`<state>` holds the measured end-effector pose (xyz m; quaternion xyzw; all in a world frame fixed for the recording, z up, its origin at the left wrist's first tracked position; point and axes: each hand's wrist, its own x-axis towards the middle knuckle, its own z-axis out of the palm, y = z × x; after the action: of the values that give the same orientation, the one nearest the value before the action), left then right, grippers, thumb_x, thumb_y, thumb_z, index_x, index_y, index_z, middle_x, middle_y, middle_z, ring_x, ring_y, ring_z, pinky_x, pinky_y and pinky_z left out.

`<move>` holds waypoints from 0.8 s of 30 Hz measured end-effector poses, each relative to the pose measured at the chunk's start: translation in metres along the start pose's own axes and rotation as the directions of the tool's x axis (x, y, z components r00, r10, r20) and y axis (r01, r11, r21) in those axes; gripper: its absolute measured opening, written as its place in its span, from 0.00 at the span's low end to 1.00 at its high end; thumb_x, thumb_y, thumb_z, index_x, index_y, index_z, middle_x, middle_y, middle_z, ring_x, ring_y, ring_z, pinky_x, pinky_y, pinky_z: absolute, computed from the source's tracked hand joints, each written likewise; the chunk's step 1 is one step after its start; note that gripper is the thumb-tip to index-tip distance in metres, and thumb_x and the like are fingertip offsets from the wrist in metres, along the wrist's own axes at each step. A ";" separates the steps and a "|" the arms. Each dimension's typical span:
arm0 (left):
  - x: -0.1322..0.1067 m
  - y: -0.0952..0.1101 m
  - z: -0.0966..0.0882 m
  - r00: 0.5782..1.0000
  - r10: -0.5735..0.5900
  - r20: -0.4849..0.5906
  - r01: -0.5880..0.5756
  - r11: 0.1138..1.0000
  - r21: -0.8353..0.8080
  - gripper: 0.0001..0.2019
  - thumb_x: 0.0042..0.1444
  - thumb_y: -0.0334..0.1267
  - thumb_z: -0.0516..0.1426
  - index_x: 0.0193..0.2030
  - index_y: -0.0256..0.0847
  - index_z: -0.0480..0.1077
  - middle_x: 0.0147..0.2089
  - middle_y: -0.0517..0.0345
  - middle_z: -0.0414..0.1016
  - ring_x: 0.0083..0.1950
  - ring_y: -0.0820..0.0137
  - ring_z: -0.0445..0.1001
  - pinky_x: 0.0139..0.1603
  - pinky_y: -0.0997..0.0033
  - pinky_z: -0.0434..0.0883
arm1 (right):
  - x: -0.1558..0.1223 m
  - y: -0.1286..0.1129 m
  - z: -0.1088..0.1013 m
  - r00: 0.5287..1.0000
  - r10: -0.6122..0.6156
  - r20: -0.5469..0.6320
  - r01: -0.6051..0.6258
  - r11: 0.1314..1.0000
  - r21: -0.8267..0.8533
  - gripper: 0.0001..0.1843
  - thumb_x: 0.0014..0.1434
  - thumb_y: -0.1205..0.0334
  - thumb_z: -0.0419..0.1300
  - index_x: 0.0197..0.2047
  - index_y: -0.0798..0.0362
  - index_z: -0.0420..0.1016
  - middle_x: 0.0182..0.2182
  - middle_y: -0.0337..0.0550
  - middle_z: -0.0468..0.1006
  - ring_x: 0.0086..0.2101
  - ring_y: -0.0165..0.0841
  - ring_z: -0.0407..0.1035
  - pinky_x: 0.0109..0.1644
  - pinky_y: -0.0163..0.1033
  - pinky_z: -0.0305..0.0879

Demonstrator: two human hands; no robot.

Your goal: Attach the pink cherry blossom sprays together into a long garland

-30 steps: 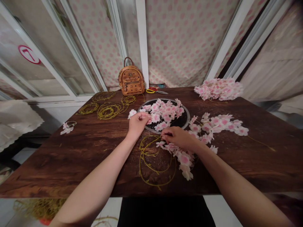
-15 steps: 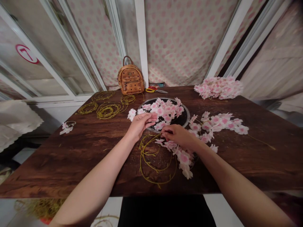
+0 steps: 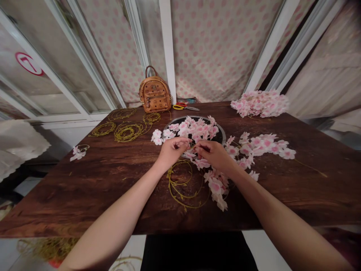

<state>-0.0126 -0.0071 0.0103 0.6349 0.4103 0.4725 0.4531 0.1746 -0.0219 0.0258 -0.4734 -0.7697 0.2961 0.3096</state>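
Left hand (image 3: pixel 171 153) and right hand (image 3: pixel 213 154) pinching thin yellow-green wire stem (image 3: pixel 169 180) of pink-white artificial blossom garland (image 3: pixel 216 186) above dark-brown wooden table (image 3: pixel 84 188).

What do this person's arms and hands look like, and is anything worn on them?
The slim, bare left arm and slim, bare right arm show no sleeves. The bare left hand and bare right hand wear no gloves. No watch, bracelet, ring or marking can be seen.

Bare wood tabletop (image 3: pixel 79 195) spreads left; blossom garlands (image 3: pixel 262 148) block rightward passage.
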 end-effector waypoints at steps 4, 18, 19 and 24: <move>-0.001 0.001 0.001 1.000 -0.021 0.018 0.023 0.998 -0.066 0.11 0.54 0.37 0.62 0.44 0.39 0.77 0.24 0.62 0.74 0.25 0.75 0.69 0.30 0.74 0.65 | 0.000 -0.002 -0.001 0.999 -0.016 -0.034 0.016 1.000 0.007 0.09 0.60 0.62 0.51 0.33 0.52 0.72 0.23 0.37 0.72 0.26 0.29 0.63 0.31 0.34 0.56; -0.001 0.000 0.003 0.994 -0.109 -0.020 0.102 0.972 -0.214 0.15 0.46 0.42 0.67 0.40 0.35 0.80 0.39 0.52 0.82 0.38 0.66 0.77 0.44 0.67 0.71 | -0.001 -0.005 0.000 0.998 -0.022 -0.053 0.024 0.999 0.037 0.10 0.60 0.62 0.52 0.33 0.53 0.73 0.22 0.36 0.71 0.25 0.28 0.63 0.31 0.33 0.56; -0.001 -0.001 0.003 0.993 -0.119 -0.024 0.111 0.969 -0.223 0.15 0.46 0.41 0.67 0.40 0.36 0.80 0.39 0.52 0.82 0.39 0.66 0.77 0.45 0.67 0.71 | -0.001 -0.005 0.000 0.998 -0.018 -0.055 0.021 0.999 0.039 0.10 0.60 0.62 0.52 0.33 0.53 0.73 0.22 0.36 0.71 0.25 0.28 0.63 0.31 0.34 0.56; -0.001 -0.001 0.002 0.988 -0.147 -0.043 0.133 0.961 -0.243 0.12 0.45 0.41 0.68 0.35 0.36 0.79 0.35 0.55 0.81 0.34 0.71 0.75 0.39 0.71 0.69 | -0.002 -0.004 0.000 0.998 -0.010 -0.068 0.012 0.999 0.037 0.09 0.60 0.62 0.52 0.33 0.53 0.72 0.23 0.36 0.71 0.26 0.29 0.64 0.32 0.34 0.57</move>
<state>-0.0107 -0.0077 0.0087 0.5303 0.4076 0.5043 0.5462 0.1731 -0.0247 0.0280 -0.4731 -0.7557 0.2925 0.3458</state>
